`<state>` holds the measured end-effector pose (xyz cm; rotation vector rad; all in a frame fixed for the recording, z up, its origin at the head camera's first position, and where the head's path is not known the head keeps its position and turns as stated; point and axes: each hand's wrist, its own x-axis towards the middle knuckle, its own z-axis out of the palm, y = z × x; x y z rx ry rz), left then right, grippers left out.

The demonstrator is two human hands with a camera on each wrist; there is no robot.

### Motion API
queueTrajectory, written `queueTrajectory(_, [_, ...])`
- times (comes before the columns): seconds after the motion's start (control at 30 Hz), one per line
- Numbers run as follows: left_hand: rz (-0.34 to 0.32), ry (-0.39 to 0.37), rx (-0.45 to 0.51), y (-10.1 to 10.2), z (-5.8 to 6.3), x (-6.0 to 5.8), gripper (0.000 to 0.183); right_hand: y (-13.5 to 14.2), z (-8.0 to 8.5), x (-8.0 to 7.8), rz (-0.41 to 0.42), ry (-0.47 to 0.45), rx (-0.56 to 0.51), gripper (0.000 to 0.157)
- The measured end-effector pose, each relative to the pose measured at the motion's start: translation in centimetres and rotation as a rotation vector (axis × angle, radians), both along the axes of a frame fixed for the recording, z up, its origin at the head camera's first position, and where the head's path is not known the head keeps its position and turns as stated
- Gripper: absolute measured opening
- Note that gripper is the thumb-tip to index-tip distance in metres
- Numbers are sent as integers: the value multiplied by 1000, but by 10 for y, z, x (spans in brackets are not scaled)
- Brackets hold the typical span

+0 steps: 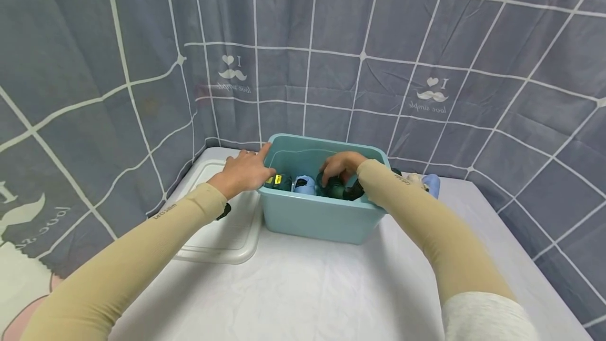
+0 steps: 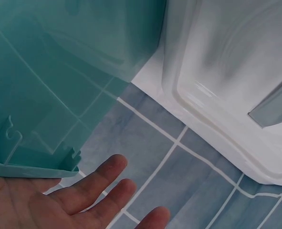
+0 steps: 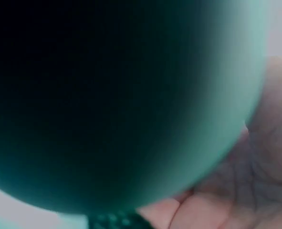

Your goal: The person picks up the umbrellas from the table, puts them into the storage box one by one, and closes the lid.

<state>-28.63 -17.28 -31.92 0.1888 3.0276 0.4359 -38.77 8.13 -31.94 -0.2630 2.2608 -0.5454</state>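
A light teal plastic bin (image 1: 322,217) stands on the white table with several rolled bundles inside. My left hand (image 1: 246,170) rests at the bin's left rim, its fingers spread and straight; in the left wrist view the same hand (image 2: 93,205) lies beside the rim. My right hand (image 1: 343,164) reaches into the bin, fingers curled over a dark green bundle (image 1: 335,189). A blurred dark green rounded shape (image 3: 121,119) fills most of the right wrist view. Left of the green bundle lie a light blue bundle (image 1: 304,185) and a dark bundle (image 1: 278,182) with yellow labels.
A white lid (image 1: 222,243) lies flat left of the bin, partly under my left forearm. Behind the bin's right side sit a beige and blue item (image 1: 430,183) and something dark. A grey checked curtain (image 1: 331,78) hangs at the back and sides.
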Motion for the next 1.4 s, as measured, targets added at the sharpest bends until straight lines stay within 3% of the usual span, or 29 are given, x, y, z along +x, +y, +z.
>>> queueTrajectory(0.4, [-4, 4, -6, 1, -2, 2, 82, -9, -9, -4, 62, 24, 81, 69])
queueTrajectory(1.13, [-8, -4, -23, 1, 0, 1, 83, -19, -15, -5, 70, -48, 14, 70])
queueTrajectory(1.4, [-10, 3, -38, 2, 2, 2, 83, -18, -17, -3, 33, -187, -76, 79])
